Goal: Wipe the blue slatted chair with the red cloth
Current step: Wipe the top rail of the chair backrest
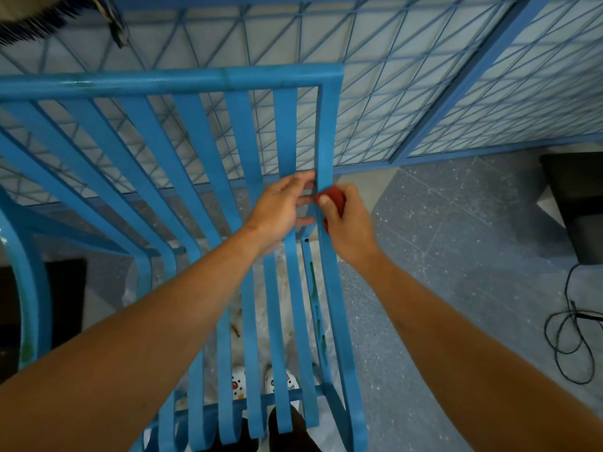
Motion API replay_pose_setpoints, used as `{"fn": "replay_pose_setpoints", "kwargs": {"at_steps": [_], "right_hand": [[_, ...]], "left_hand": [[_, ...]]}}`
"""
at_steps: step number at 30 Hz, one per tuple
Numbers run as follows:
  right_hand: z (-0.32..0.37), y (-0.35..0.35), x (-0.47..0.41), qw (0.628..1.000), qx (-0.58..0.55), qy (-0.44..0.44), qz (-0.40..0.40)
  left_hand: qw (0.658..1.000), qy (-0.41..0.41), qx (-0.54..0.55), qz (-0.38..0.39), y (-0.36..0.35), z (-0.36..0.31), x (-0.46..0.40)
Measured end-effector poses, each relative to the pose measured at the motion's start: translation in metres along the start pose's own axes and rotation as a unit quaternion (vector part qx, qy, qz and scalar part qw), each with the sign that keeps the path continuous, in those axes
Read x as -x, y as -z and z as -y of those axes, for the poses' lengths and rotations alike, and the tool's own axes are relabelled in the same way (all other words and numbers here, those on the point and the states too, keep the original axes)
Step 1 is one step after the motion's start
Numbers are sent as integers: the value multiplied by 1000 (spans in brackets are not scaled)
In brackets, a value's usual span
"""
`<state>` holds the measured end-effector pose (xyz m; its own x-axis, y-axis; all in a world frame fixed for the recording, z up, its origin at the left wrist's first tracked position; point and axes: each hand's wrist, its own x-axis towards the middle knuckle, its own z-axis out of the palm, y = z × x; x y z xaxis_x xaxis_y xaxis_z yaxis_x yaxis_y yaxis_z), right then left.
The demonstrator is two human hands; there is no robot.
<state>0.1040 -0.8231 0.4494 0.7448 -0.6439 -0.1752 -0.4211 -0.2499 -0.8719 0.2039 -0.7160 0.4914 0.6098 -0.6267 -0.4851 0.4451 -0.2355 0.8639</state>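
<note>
Gripping a bunched red cloth (336, 199), the right hand (346, 228) has its fingers curled round the wad and its thumb laid along the inner face of the chair's right side rail (326, 158); the cloth is pressed against that rail about midway down the backrest, mostly hidden in the fist, only a red patch showing above and beside the thumb. The left hand (280, 212) reaches through from the other side, fingers fairly straight and slightly spread, their tips touching the same rail just opposite the cloth, the palm lying over the nearest slat (285, 132); it holds nothing. Both forearms are bare and stretch forward from the lower corners, wrists nearly level, converging on the rail.

The blue chair (163, 79) fills the middle of the view, seen from above; its slats run from the top bar down and curl under at the near edge; green marks show on a thin bar beside the right rail. No writing can be read anywhere.

Behind the chair stands a blue wire-mesh panel (408, 76); the floor (456, 239) is grey and speckled; a black cable (567, 331) coils on it to the right; patterned shoes (238, 383) show beneath the seat.
</note>
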Motion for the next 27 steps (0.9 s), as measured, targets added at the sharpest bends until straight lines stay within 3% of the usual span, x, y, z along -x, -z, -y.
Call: {"fn": "replay_pose_setpoints", "kwargs": {"at_steps": [6,11,14,18,22,27], "right_hand": [[-41,-1,75,995,-26,-91,23],[-48,4,114,996,11,-86,23],[-44,18,119,993,51,-88,62],[-8,43,97,992,46,-78,89],[54,66,56,997,-1,-40,73],[120,89,-7,991,46,124,33]], "left_hand": [[999,53,10,-1,-9,37,27],[993,112,30,-5,-19,68,58],[993,114,-10,17,-16,71,68],[993,35,-105,33,-3,46,70],[983,-88,-159,-9,21,2,60],[916,-271,-282,-92,58,-73,53]]}}
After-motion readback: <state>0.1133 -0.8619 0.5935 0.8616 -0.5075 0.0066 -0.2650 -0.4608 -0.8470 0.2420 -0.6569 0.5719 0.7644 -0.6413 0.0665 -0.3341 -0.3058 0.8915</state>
